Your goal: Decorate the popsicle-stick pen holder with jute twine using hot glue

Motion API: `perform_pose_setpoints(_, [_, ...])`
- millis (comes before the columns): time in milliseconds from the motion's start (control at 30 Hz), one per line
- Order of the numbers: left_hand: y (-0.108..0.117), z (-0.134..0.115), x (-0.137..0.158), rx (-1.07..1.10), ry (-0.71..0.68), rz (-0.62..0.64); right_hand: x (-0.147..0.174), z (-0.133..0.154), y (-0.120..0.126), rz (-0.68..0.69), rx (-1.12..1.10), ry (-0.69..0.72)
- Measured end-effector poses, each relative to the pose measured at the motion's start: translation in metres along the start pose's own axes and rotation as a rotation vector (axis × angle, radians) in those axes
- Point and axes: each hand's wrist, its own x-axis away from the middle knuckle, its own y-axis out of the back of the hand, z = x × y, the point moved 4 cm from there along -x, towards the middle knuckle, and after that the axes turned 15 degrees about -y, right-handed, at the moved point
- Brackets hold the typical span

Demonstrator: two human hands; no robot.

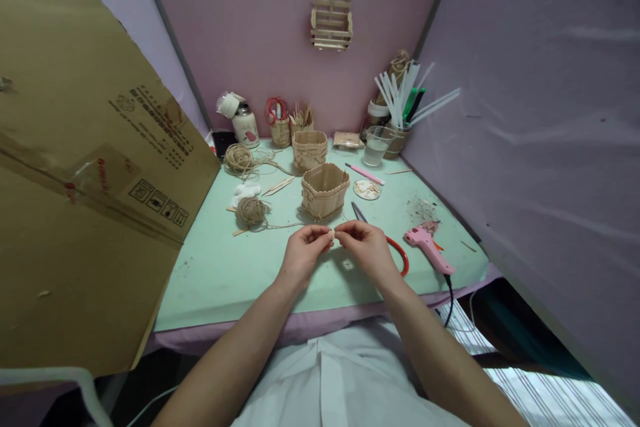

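Note:
My left hand (306, 252) and my right hand (366, 248) meet above the near middle of the table, fingertips pinched together. Between them is a small pale piece (333, 234), too tiny to name. Just beyond my fingers stands a wooden basket (325, 192), with a second basket (309, 150) behind it. Red-handled scissors (403, 256) lie partly under my right hand. A pink glue gun (431, 248) rests farther right. To the left is a ball of twine (252, 211), its loose strand running toward the nearer basket.
A round dish of pale bits (367, 189) and a pink pen-like tool (365, 174) lie right of the baskets. Behind are a clear plastic cup (376, 147), glue sticks (400, 97) and a twine coil (239, 160). A large cardboard sheet (95, 180) leans along the left side.

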Motion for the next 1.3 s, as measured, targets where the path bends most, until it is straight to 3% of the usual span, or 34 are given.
perform_pose_setpoints(167, [0.015, -0.007, -0.005, -0.038, -0.046, -0.098, 0.000, -0.001, 0.012, -0.083, 0.078, 0.036])
perform_pose_setpoints(300, [0.033, -0.019, -0.006, 0.003, -0.082, -0.199, 0.005, -0.001, 0.013, -0.069, 0.310, 0.080])
perform_pose_setpoints(433, [0.040, -0.019, -0.003, 0.049, -0.036, -0.190, 0.015, -0.003, -0.006, 0.019, 0.563, 0.133])
perform_pose_setpoints(633, [0.041, -0.014, -0.001, 0.096, 0.013, -0.171, 0.017, -0.001, -0.015, -0.069, 0.686, 0.271])
perform_pose_setpoints(733, [0.042, -0.014, -0.002, 0.107, 0.016, -0.177, 0.018, 0.004, 0.009, -0.173, 0.663, 0.311])
perform_pose_setpoints(867, [0.043, -0.012, -0.002, 0.121, 0.026, -0.169, 0.019, 0.005, 0.077, -0.444, 0.774, 0.268])
perform_pose_setpoints(933, [0.044, -0.011, -0.002, 0.129, 0.036, -0.166, 0.016, -0.003, 0.114, -0.553, 0.928, 0.160])
perform_pose_setpoints(1033, [0.044, -0.009, -0.003, 0.142, 0.057, -0.161, 0.009, -0.023, 0.152, -0.578, 1.165, -0.047])
perform_pose_setpoints(1167, [0.045, -0.008, -0.003, 0.154, 0.073, -0.157, -0.003, -0.050, 0.160, -0.471, 1.269, -0.160])
perform_pose_setpoints(1300, [0.045, -0.007, -0.002, 0.178, 0.081, -0.150, -0.008, -0.060, 0.158, -0.522, 1.184, -0.172])
